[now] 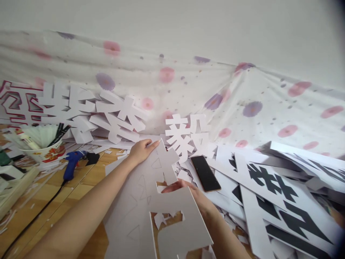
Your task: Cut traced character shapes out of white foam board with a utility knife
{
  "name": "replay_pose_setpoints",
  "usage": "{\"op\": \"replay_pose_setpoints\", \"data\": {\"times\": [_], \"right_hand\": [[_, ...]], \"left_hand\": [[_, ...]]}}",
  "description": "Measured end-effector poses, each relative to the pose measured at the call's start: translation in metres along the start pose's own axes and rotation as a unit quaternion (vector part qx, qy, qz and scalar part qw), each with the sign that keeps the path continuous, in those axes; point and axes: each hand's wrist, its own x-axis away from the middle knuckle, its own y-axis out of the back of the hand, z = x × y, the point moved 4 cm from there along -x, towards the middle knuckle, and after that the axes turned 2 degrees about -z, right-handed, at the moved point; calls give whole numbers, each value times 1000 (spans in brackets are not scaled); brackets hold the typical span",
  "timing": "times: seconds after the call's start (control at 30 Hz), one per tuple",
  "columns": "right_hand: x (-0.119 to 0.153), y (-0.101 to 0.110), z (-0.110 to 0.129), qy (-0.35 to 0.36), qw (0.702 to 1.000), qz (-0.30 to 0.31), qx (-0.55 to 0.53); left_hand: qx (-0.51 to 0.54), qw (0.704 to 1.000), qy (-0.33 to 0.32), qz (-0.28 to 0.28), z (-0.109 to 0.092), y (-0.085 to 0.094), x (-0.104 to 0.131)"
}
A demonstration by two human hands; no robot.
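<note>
A partly cut white foam board [167, 205], with pencil outlines and several cut-out openings, lies tilted between my hands. My left hand [142, 149] grips its far edge, the thumb pointing right along the corner. On the right, my right hand [185, 189] holds the board at a notch in its side; some fingers show through the gap and the rest are hidden by the board. Beyond the board stands a white cut-out Chinese character [179, 135]. A dark phone [205, 173] lies on paper just right of my right hand.
A blue glue gun [72, 163] with a black cord lies on the wooden table [86, 194], beside a tub [45, 153] of glue sticks and markers. White raised characters [115, 115] lean at the back left. Printed and cut sheets [269, 187] pile up on the right. Scraps are scattered around.
</note>
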Motion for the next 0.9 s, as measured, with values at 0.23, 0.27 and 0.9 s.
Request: {"op": "replay_pose_setpoints", "data": {"times": [0.23, 0.27, 0.9], "right_hand": [[8, 2, 2, -38, 998, 14, -47], [8, 1, 1, -44, 999, -18, -23], [0, 16, -22, 195, 901, -387, -8]], "left_hand": [[-118, 993, 6, -21, -5, 18, -11], [-120, 992, 1, -28, -5, 19, -13], [416, 863, 283, 38, 30, -70, 109]]}}
